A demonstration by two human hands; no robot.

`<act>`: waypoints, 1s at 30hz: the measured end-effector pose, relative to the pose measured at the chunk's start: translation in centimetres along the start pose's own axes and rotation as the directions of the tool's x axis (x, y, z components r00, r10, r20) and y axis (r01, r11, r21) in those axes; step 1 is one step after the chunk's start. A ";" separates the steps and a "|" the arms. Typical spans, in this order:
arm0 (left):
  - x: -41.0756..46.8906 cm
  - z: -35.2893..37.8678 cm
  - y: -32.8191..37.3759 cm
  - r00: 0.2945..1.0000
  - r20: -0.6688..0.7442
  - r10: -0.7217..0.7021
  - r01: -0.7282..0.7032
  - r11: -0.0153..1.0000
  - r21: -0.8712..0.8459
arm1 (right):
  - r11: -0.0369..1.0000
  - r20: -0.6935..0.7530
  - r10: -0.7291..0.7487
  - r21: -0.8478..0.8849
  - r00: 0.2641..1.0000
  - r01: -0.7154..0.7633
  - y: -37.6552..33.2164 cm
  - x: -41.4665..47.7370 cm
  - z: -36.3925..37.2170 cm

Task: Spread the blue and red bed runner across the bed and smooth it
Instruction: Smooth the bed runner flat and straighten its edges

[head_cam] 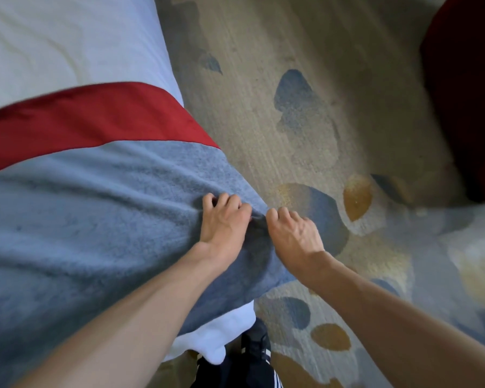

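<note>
The bed runner (95,208) lies across the white bed (53,43), a wide fuzzy blue band with a red strip along its far side. Its end hangs over the bed's right edge. My left hand (221,222) rests on that hanging end with the fingers curled into the blue cloth. My right hand (291,233) sits just to its right, fingers closed on the runner's outer edge. Creases in the blue cloth fan out from both hands toward the left.
A patterned carpet (305,130) with blue and yellow patches covers the floor to the right of the bed. A dark red piece of furniture (465,93) stands at the upper right. White bedding (213,334) hangs below the runner, and my dark shoe (252,348) stands beside it.
</note>
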State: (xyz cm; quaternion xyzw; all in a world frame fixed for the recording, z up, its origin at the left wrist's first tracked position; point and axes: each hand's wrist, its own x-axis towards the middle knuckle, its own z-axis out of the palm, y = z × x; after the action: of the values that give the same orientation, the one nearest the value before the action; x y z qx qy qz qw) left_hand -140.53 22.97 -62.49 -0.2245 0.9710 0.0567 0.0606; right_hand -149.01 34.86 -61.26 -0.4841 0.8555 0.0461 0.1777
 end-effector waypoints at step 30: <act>-34.5 -12.0 -37.8 0.668 -0.259 -0.697 0.717 0.696 -0.022 | 0.814 -0.280 -0.581 -0.176 0.765 0.554 -48.7 0.4 -7.8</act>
State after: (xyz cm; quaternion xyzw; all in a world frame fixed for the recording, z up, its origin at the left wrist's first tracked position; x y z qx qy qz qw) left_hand -94.14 2.38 -48.81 -0.5857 0.8088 -0.0392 -0.0347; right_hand -110.10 6.90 -49.64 -0.7277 0.6835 -0.0537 0.0219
